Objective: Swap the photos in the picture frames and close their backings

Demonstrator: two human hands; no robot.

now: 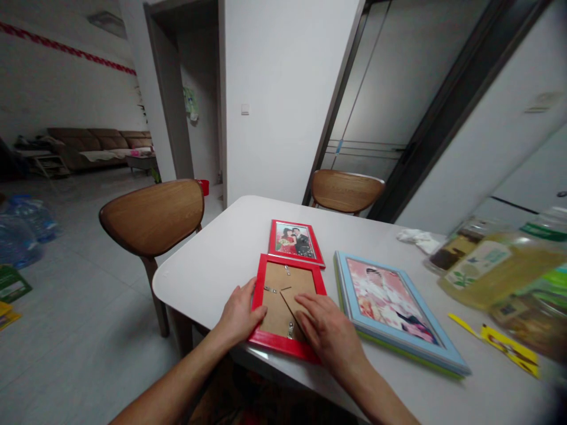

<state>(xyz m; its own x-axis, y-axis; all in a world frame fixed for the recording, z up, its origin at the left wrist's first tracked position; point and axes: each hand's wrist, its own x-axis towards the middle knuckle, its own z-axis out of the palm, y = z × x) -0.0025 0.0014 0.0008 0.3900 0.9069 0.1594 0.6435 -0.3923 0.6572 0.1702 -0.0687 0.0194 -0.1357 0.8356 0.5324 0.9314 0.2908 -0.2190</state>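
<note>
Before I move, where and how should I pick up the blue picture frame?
I'd grip the blue picture frame by its left and right borders, coming from your near side. It lies flat, picture facing up, so the borders should keep your grip off the image. A green edge shows beneath, so pinching only the blue part seems wise.

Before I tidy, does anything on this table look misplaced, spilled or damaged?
Mildly, yes: the crumpled white wad beside the farther jar looks stray, like litter. The nearer red frame lies back up; no spill or damage stands out.
</note>
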